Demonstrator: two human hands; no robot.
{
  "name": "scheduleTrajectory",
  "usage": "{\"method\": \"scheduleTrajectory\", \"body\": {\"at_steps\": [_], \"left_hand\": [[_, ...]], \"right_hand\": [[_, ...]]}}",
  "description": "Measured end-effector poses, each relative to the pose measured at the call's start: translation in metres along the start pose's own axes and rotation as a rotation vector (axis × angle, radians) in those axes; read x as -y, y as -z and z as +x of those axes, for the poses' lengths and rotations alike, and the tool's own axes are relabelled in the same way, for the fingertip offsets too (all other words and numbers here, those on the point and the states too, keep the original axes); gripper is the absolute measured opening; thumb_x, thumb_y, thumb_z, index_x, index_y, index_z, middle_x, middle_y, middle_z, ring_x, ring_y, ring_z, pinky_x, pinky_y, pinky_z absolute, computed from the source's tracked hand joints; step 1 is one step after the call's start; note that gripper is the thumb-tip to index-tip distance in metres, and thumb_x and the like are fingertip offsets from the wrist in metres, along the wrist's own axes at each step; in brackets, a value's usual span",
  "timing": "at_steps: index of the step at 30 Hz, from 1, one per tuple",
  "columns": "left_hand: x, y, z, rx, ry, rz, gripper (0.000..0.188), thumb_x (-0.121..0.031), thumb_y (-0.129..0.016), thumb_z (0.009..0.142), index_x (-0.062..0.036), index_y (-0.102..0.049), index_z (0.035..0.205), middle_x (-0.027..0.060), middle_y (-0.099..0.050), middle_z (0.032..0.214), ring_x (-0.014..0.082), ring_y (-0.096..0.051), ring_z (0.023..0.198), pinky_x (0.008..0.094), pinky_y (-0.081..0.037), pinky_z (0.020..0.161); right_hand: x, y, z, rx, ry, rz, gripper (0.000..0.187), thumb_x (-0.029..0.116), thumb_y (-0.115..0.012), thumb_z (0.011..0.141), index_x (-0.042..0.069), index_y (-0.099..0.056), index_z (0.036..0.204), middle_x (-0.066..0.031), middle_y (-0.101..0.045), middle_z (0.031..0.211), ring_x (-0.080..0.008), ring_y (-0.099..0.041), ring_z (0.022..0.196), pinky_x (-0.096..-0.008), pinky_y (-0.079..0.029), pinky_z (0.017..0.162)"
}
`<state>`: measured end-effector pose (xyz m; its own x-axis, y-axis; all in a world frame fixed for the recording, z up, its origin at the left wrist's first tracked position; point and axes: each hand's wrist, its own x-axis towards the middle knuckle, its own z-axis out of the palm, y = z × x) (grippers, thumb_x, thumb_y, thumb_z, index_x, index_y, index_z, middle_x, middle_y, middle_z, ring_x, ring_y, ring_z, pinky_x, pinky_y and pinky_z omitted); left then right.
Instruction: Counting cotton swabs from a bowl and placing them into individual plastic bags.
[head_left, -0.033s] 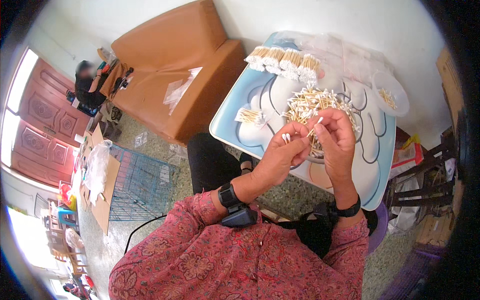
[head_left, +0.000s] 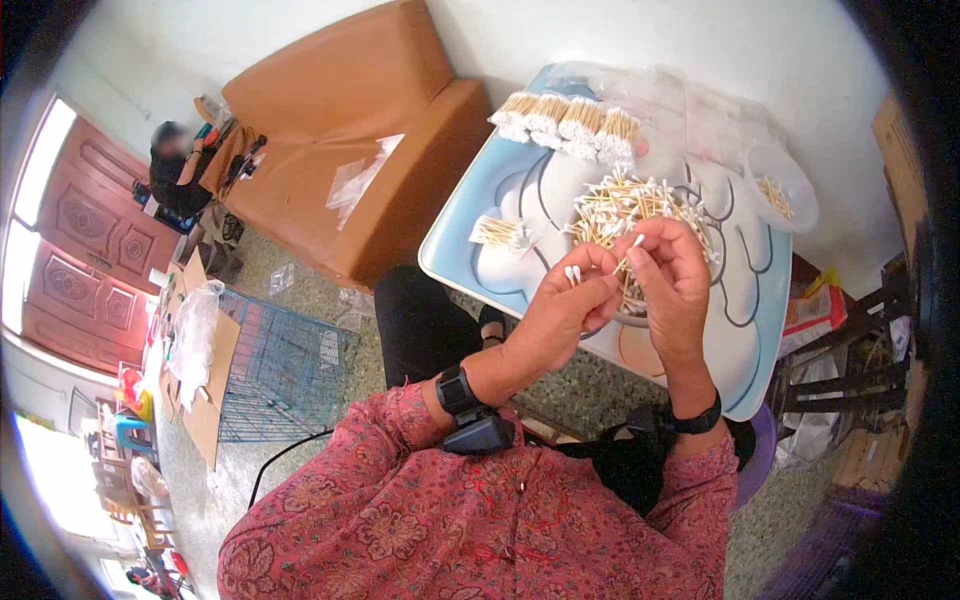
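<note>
My left hand (head_left: 565, 305) is closed around a few cotton swabs (head_left: 572, 275), their white tips poking out above the fingers. Between the thumb and fingers of my right hand (head_left: 672, 280) is a single cotton swab (head_left: 638, 241), tilted, white tip up. Both hands meet just above the near side of a heaped pile of loose cotton swabs (head_left: 625, 205) on the small table (head_left: 745, 375). Left of the pile, a small bunch of swabs (head_left: 497, 232) lies on a clear plastic bag. Several packed bundles of swabs (head_left: 580, 125) stand in a row at the far edge.
A translucent bowl (head_left: 795, 195) with some swabs sits at the table's right edge, near clear plastic bags (head_left: 690, 110). A brown sofa (head_left: 330, 130) stands at far left, a blue wire cage (head_left: 270, 370) at left. Another person (head_left: 178, 170) is beyond the sofa's far end.
</note>
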<state>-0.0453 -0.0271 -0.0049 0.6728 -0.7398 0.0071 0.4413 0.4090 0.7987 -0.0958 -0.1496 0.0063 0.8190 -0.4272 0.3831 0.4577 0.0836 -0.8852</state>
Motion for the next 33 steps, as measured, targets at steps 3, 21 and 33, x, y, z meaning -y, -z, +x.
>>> {"method": "scheduleTrajectory", "body": {"at_steps": [3, 21, 33], "left_hand": [[0.001, -0.001, 0.001, 0.027, 0.044, -0.013, 0.007, -0.007, -0.051, 0.088, -0.0082, -0.051, 0.095, -0.0026, -0.045, 0.067, 0.0052, -0.036, 0.053, 0.0185, -0.024, 0.045], [-0.002, 0.01, 0.001, 0.087, 0.152, 0.097, 0.014, -0.015, -0.046, 0.093, -0.004, -0.054, 0.096, -0.0013, -0.046, 0.062, 0.0055, -0.038, 0.052, 0.0183, -0.026, 0.045], [0.006, 0.005, 0.0, 0.17, 0.201, 0.163, 0.015, -0.015, -0.046, 0.093, -0.0042, -0.055, 0.097, -0.0036, -0.042, 0.062, 0.0044, -0.036, 0.054, 0.0176, -0.025, 0.045]], "right_hand": [[-0.002, 0.002, -0.001, 0.025, -0.024, -0.053, 0.011, 0.002, -0.054, 0.084, 0.001, -0.054, 0.095, -0.0036, -0.058, 0.087, -0.0091, -0.054, 0.079, -0.0233, -0.044, 0.073], [0.016, 0.04, 0.023, -0.042, 0.464, -0.976, 0.015, 0.009, -0.059, 0.077, 0.006, -0.062, 0.092, -0.012, -0.059, 0.105, -0.031, -0.053, 0.103, -0.0398, -0.041, 0.089], [-0.024, 0.062, 0.038, -0.049, 0.325, -1.223, 0.025, 0.019, -0.058, 0.079, 0.01, -0.061, 0.101, -0.0134, -0.048, 0.124, -0.0356, -0.033, 0.125, -0.0467, -0.029, 0.1]]}}
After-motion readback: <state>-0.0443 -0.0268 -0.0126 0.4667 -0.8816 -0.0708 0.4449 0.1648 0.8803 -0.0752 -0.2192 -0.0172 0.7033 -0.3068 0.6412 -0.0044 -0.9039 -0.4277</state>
